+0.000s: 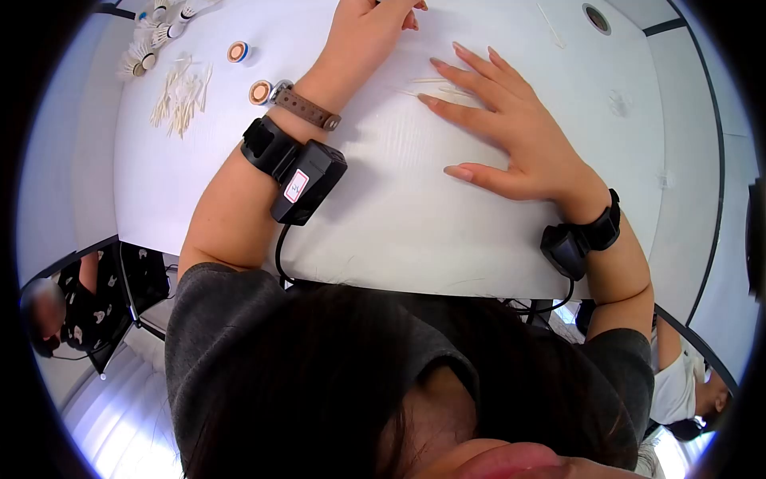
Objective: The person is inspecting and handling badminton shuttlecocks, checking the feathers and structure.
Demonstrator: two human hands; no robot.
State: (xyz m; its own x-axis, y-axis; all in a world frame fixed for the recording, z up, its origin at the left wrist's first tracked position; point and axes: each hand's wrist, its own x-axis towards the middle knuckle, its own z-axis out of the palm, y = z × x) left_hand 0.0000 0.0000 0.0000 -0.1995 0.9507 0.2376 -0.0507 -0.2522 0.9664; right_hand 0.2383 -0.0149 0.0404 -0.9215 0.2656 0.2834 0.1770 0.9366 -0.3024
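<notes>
At the top edge, my left hand (371, 32) is partly cut off by the frame. Its visible fingers are curled closed, and whatever they may hold is hidden. My right hand (511, 132) is open, palm down with fingers spread over the white table (399, 207). A few thin pale sticks (455, 90) lie by its fingertips, holding nothing between them. Left of my left forearm are two small round items with tan tops, one farther away (238, 52) and one beside the watch (260, 93). A loose pile of white sticks, like cotton swabs (182, 97), lies farther left.
Several shuttlecocks (152, 40) cluster at the upper left. A tape roll (596, 19) and a thin stick (551, 25) lie at the upper right, above a small clear object (618, 102). Black devices are strapped to both wrists, with cables. Other people are partly visible beyond both sides.
</notes>
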